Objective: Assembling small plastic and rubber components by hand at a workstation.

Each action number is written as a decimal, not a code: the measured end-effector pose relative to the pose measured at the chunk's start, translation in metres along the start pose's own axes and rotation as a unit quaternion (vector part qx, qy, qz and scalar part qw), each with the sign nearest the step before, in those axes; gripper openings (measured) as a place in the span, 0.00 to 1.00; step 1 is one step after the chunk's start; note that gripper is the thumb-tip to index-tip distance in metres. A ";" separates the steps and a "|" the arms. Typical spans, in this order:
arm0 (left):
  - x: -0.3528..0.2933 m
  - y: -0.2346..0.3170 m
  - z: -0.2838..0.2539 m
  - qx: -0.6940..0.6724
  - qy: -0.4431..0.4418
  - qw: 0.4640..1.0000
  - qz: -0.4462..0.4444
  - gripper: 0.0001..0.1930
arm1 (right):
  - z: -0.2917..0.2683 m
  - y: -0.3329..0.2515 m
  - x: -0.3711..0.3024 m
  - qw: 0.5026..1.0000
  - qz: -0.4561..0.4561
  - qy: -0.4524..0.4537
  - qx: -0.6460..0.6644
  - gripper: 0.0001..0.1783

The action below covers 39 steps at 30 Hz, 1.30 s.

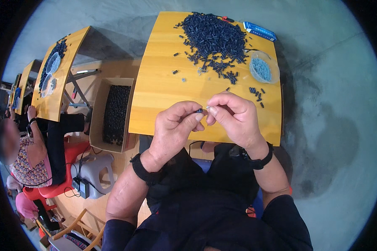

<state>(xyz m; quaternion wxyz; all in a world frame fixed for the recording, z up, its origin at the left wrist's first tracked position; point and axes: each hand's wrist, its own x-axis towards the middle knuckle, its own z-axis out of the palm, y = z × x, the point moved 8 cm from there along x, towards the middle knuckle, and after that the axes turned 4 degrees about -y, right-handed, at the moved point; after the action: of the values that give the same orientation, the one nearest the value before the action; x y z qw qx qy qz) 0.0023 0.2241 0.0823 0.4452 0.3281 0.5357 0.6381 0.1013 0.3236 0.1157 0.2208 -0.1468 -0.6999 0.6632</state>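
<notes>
Over the near part of the yellow table (163,83), my two hands meet with fingertips close together. My left hand (176,125) pinches a small dark cylindrical piece (199,111) between thumb and forefinger. A tiny pale piece (208,107) is pinched in my right hand (236,119), just beside the dark one; its kind is too small to make out. Beyond my hands lies a large heap of small dark cylindrical pieces (213,37). Several more dark pieces (256,93) lie loose to the right, near a clear bowl (275,71) of small light-blue pieces (261,69).
A blue and white box (259,31) lies at the table's far right corner, with a red object (227,19) nearby. Left of the table stands a cardboard box (97,113) of dark pieces. A grey stool (95,173) and a seated person (31,154) at another table (60,79) are further left.
</notes>
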 end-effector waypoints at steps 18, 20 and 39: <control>0.002 -0.004 0.003 0.001 -0.029 1.000 0.010 0.06 | 0.006 -0.019 0.001 0.983 -0.070 -0.057 -0.160 0.05; 0.002 -0.004 0.002 0.040 -0.029 0.998 0.026 0.06 | 0.007 -0.017 0.001 0.985 -0.068 -0.048 -0.150 0.05; 0.007 -0.011 0.001 0.019 -0.042 0.999 -0.028 0.06 | 0.003 -0.011 0.009 0.979 -0.032 -0.080 -0.182 0.05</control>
<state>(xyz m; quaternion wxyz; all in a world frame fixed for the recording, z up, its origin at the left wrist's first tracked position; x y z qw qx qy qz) 0.0033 0.2315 0.0711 0.4788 0.3480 0.5372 0.6009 0.0932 0.3241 0.1279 0.1546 -0.1082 -0.8289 0.5265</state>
